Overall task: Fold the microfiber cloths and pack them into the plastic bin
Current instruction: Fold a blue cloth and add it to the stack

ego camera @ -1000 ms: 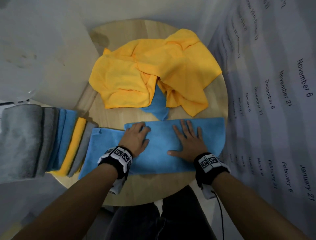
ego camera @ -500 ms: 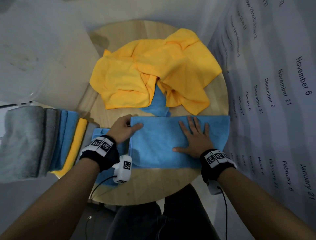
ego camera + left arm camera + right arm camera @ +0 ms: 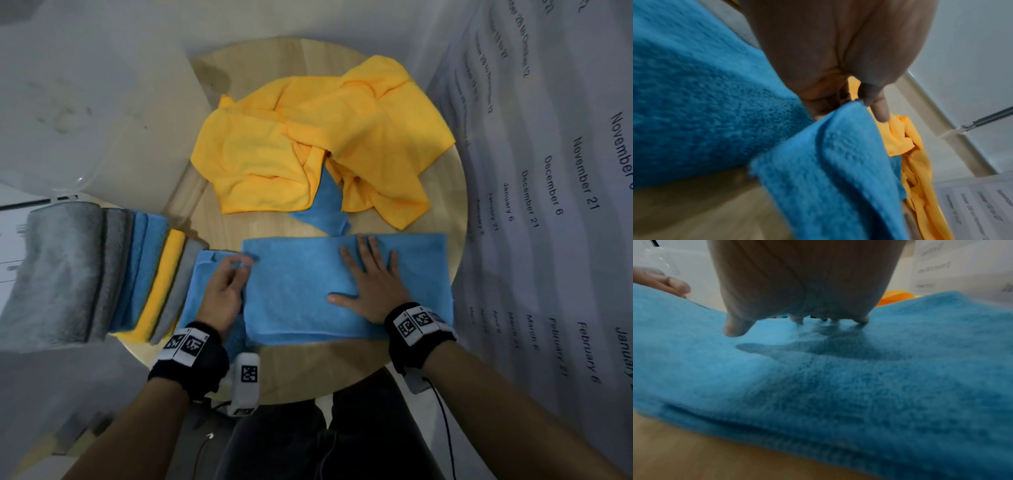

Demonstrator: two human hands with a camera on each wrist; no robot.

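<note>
Left hand [image 3: 224, 294] pinches the blue cloth [image 3: 308, 291] corner mid-fold on the tabletop [image 3: 308, 370], right hand [image 3: 373, 284] spread flat; several folded cloths [image 3: 102, 274] packed, yellow cloths [image 3: 308, 147] wait.

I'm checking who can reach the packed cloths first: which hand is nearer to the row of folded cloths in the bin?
Left. The left hand is just beside the folded row; the right hand lies flat farther away, on the blue cloth.

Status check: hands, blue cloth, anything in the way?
Left hand pinches blue cloth flap. Right hand flat, pressing it. Yellow cloths heaped beyond, not blocking.
</note>
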